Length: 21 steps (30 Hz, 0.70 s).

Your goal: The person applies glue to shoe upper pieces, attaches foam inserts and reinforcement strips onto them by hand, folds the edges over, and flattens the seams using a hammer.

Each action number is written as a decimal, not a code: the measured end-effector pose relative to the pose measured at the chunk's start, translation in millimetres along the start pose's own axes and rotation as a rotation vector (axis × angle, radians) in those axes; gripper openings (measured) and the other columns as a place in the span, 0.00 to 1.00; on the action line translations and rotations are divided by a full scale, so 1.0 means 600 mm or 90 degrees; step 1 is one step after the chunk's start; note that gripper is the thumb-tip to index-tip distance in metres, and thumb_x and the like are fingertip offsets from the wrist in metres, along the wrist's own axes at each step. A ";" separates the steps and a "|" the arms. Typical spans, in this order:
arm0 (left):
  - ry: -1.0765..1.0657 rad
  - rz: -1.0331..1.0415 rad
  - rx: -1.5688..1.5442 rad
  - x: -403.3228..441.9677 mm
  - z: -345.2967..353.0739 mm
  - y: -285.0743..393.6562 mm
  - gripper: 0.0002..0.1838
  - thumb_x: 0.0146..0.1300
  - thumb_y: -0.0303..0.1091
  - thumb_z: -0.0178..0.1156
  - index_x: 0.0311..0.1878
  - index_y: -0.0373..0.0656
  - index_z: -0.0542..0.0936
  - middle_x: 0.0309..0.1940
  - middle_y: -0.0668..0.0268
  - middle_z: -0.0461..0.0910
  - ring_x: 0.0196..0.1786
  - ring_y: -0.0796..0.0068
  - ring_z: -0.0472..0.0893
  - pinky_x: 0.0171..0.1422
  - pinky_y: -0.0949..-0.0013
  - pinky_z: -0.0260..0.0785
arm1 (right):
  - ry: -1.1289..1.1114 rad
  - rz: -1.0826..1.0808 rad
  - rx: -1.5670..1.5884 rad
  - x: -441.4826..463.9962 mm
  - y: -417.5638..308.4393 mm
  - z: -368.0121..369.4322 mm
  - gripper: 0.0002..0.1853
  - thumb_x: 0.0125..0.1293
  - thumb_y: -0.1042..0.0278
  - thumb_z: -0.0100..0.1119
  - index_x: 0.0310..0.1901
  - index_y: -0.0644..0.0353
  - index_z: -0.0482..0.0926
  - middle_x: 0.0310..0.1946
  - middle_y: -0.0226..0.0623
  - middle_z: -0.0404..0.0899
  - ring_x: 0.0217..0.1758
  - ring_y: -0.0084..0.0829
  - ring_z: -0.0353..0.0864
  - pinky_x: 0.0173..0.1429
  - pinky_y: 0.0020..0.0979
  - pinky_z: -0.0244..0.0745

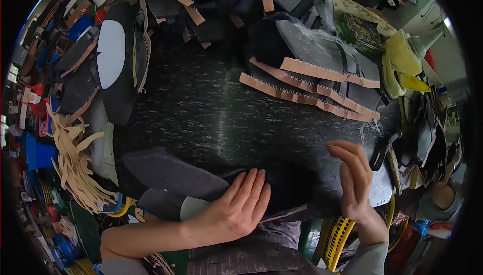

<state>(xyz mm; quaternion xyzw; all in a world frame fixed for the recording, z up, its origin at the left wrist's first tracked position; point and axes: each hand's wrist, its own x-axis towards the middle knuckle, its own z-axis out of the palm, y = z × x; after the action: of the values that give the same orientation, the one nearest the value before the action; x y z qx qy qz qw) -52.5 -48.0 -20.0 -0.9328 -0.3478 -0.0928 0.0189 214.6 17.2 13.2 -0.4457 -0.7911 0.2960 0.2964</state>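
Near the front edge of the dark speckled table [186, 104] lie dark grey flat pieces [171, 172] and a black piece [289, 184]. My left hand [239, 207] rests flat on the black piece, fingers stretched out and close together. A pale rounded patch [193, 208] shows beside my left wrist. To the right, my right hand [354, 179] is raised over the table's edge, apart from the black piece, its fingers curved and nothing visible between them and the thumb.
Stacked grey pieces with tan stitched strips [322, 71] lie at the back right. More pieces, one with a white oval [111, 54], are at the left. Beige strips [78, 159] hang at the left edge. A hammer [393, 162] and yellow basket [336, 240] are right.
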 end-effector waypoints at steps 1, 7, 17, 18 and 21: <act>0.000 -0.001 0.021 0.004 0.001 0.004 0.23 0.61 0.33 0.54 0.54 0.26 0.79 0.58 0.39 0.79 0.63 0.45 0.79 0.69 0.54 0.73 | -0.040 -0.093 0.048 0.005 -0.013 0.007 0.20 0.72 0.65 0.55 0.58 0.71 0.77 0.55 0.54 0.78 0.56 0.51 0.79 0.64 0.42 0.73; -0.034 -0.095 0.129 -0.046 -0.068 -0.013 0.18 0.57 0.34 0.56 0.46 0.32 0.84 0.44 0.49 0.84 0.49 0.53 0.84 0.57 0.58 0.78 | -0.304 -0.208 0.142 0.045 -0.032 0.137 0.52 0.58 0.50 0.74 0.74 0.73 0.57 0.67 0.56 0.65 0.64 0.53 0.71 0.67 0.43 0.70; 0.034 -0.218 -0.101 -0.088 -0.076 -0.091 0.23 0.50 0.33 0.62 0.52 0.39 0.85 0.39 0.61 0.83 0.38 0.67 0.78 0.51 0.57 0.69 | -0.367 -0.232 0.160 0.049 -0.024 0.146 0.37 0.57 0.60 0.58 0.69 0.67 0.72 0.72 0.51 0.68 0.66 0.47 0.72 0.67 0.45 0.67; 0.046 -0.195 -0.102 -0.090 -0.070 -0.095 0.25 0.46 0.35 0.64 0.52 0.39 0.86 0.37 0.62 0.83 0.34 0.67 0.78 0.47 0.59 0.66 | -0.379 -0.235 0.127 0.051 -0.028 0.144 0.36 0.57 0.61 0.58 0.68 0.67 0.73 0.72 0.49 0.69 0.66 0.45 0.73 0.67 0.44 0.67; 0.058 -0.196 -0.149 -0.099 -0.058 -0.105 0.25 0.47 0.37 0.63 0.51 0.40 0.86 0.36 0.63 0.82 0.32 0.69 0.75 0.43 0.61 0.62 | -0.399 -0.249 0.060 0.054 -0.034 0.145 0.34 0.56 0.64 0.58 0.66 0.65 0.76 0.71 0.44 0.72 0.66 0.39 0.74 0.65 0.41 0.66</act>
<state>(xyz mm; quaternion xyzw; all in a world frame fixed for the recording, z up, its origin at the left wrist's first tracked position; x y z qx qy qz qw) -143.1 -42.0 1.1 -0.8593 -0.4720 -0.1763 -0.0883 126.4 19.1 -21.7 -0.1598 -0.8991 0.3921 0.1112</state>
